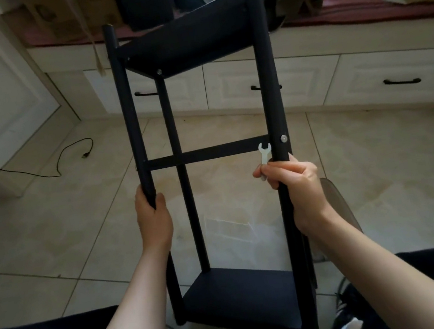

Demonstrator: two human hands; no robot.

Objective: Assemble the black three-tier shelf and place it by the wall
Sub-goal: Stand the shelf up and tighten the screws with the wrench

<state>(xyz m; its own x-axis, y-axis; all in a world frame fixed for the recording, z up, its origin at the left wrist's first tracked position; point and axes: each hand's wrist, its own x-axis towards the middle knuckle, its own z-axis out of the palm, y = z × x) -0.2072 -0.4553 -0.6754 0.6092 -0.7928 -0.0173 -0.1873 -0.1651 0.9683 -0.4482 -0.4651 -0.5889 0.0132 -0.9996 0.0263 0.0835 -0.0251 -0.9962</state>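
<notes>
Gripping round matte-black shelf (194, 46) posts: left hand (152, 216), right hand (299, 184) also pinching flat wrench (264, 154).

One head-worn wide-angle view looks forward and down, close over the shelf frame (208, 154) toward the floor (381, 182).

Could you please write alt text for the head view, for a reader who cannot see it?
A person holds a black shelf frame over a tiled floor, the left hand gripping one post and the right hand gripping another together with a small wrench. White drawers stand behind.
</notes>
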